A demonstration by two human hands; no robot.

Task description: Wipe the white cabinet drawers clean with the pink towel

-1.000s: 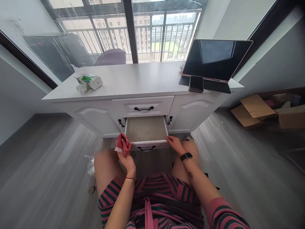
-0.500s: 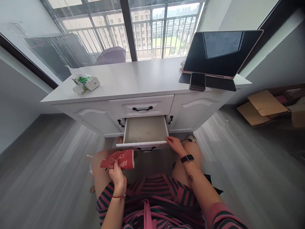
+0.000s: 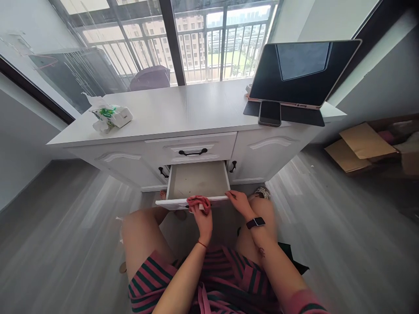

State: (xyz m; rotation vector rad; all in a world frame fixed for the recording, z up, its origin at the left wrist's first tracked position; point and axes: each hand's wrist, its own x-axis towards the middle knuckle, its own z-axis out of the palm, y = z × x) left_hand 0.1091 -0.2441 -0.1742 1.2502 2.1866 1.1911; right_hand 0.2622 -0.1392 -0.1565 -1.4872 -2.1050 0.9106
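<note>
An open drawer (image 3: 200, 179) juts out from the white cabinet, with a few small specks on its bottom. My left hand (image 3: 203, 221) is closed on a bunched red cloth (image 3: 198, 200), which lies against the middle of the drawer's front and covers part of the black handle there. At the drawer's front right corner, my right hand (image 3: 238, 201) has its fingers hooked over the top edge. A dark smartwatch (image 3: 255, 222) is on my right wrist.
On the white cabinet top (image 3: 183, 109) are a pack of tissues (image 3: 113, 117), a tablet (image 3: 303, 74) on a stand cover and a phone (image 3: 270, 113). The upper drawer (image 3: 193, 151) is closed. An opened cardboard box (image 3: 368, 141) is on the floor at right.
My left hand has brought the red cloth from above my left knee rightward to the drawer front, where it is now bunched up. My right hand keeps to the drawer corner.
</note>
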